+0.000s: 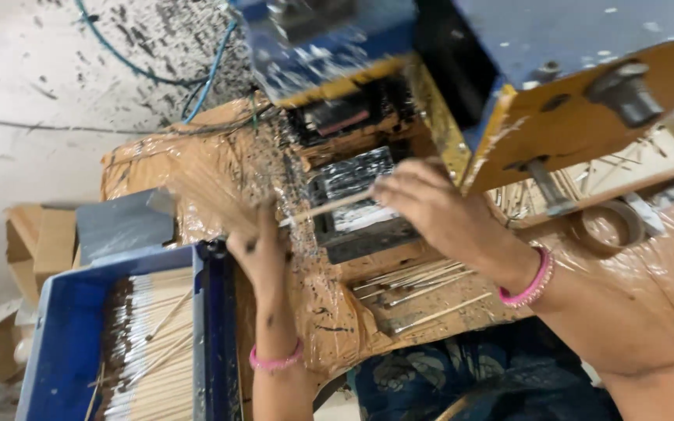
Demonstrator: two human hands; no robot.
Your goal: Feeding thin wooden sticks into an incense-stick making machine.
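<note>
A thin bamboo stick [329,207] lies nearly level between the two hands, in front of the dark, paste-smeared opening [352,191] of a blue and yellow machine [446,70]. The right hand [431,206] pinches the stick's right end, fingers curled around it and knuckles turned toward the machine. The left hand [263,249] rises from below with its fingers gathered around a blurred fan of similar sticks [212,195] that spreads up and to the left; its fingertips sit just beside the single stick's left end, though whether they touch it cannot be told. Both wrists wear pink bangles, one on the left [276,360] and one on the right [530,282].

Under the hands, the work surface is wrapped in brown plastic sheeting [337,320] spattered with black. A few loose sticks [415,284] lie on it just below the right hand, some dark at one end. To the left stands a blue tray [64,335] packed with rows of sticks laid side by side, their upper ends coated dark. A roll of brown tape [606,226] rests on the sheeting to the right of the right forearm. Blue cables [196,78] run across the pale, black-flecked floor beyond the machine, and patterned blue cloth [462,382] shows at the bottom edge.
</note>
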